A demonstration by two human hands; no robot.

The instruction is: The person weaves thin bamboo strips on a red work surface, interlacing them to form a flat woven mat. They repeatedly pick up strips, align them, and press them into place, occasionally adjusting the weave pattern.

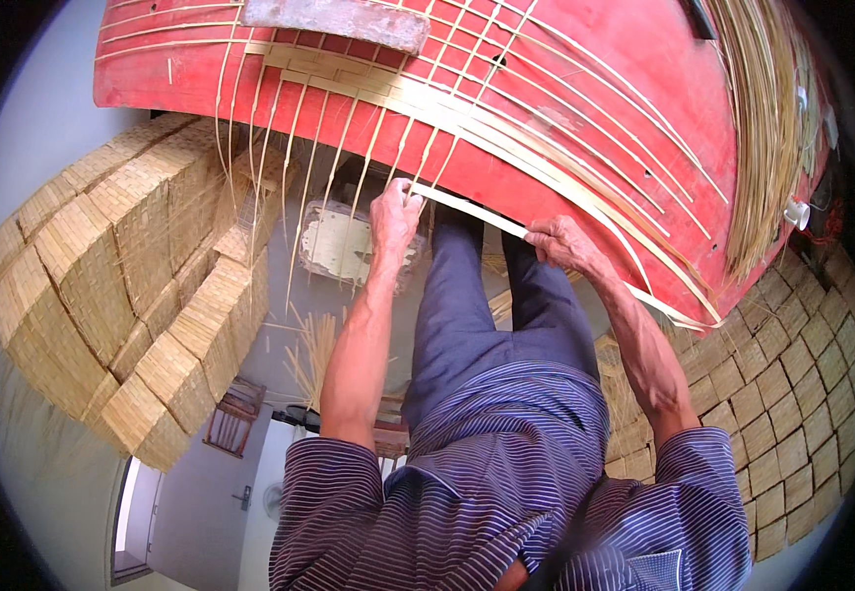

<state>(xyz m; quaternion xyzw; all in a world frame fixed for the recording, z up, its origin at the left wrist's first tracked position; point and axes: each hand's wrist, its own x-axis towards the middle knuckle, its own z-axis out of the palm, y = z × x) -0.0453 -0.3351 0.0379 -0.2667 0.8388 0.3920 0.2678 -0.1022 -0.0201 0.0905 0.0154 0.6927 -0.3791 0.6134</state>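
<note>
Across the front edge of a red table (506, 163) a pale flat bamboo strip (472, 209) is stretched between my two hands. My left hand (395, 225) pinches its left end, close to the hanging ends of several thin strips. My right hand (559, 244) grips the strip farther right, and its tail runs on past that hand toward the table's right corner. On the table lies a partly woven bamboo panel (349, 77), with loose strips fanning out to the right. A worn flat block (339, 22) rests on the weave's far side.
A thick bundle of long thin strips (757, 128) lies along the table's right side. Stacks of woven boxes (102, 266) stand at the left, with more woven pieces (782, 414) at the right. A worn stool (334, 241) sits below the table's front edge.
</note>
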